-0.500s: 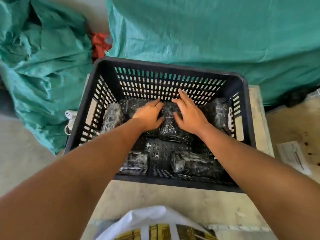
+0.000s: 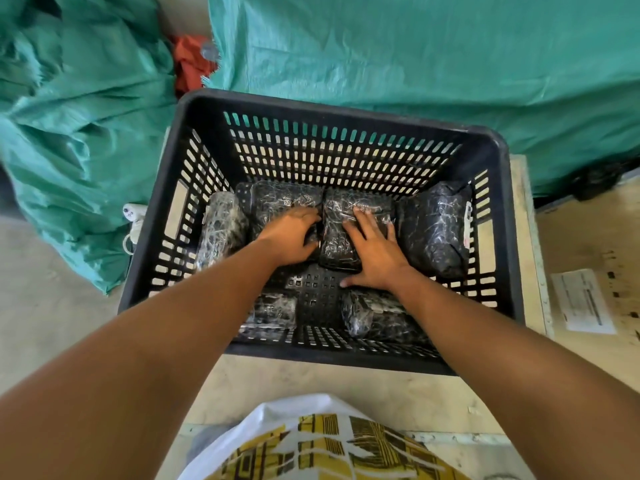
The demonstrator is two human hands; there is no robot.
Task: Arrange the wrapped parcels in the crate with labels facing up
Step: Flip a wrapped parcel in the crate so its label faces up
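i had both hands down inside the black slotted plastic crate (image 2: pixel 346 147). my left hand (image 2: pixel 292 237) curled over the edge of one black parcel wrapped in clear film (image 2: pixel 277 202), fingers bent and gripping it, so i could snug it against its neighbour. my right hand (image 2: pixel 375 252) lay flat and spread on the middle film-wrapped parcel (image 2: pixel 346 216), pressing, not gripping, to hold it level in the back row. i could not tell whether any label faced up. two more wrapped parcels (image 2: pixel 377 317) lay near the front wall, probably next to be sorted.
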